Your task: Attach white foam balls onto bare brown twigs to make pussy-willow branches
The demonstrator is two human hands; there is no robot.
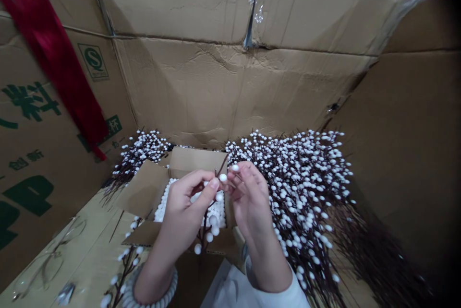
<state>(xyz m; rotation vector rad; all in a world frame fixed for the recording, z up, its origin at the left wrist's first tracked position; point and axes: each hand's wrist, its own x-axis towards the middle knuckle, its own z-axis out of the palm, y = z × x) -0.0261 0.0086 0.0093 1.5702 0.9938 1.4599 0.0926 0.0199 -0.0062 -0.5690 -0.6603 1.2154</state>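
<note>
In the head view, my left hand (189,205) pinches a thin dark brown stem (204,231) with white berries along it, over an open cardboard box. My right hand (249,193) is close beside it, a white berry (235,167) held at its fingertips near the stem's upper end. Another white berry (223,177) sits between the two hands. The box (198,161), flaps spread, holds many loose white balls (163,202) under my hands.
A large pile of white-berried branches (295,173) lies to the right, with bare brown stems (382,255) beyond. A smaller bunch (144,149) is at back left. Cardboard walls (187,82) surround the work area. Red ribbon (61,53) hangs left; glasses (50,260) lie at lower left.
</note>
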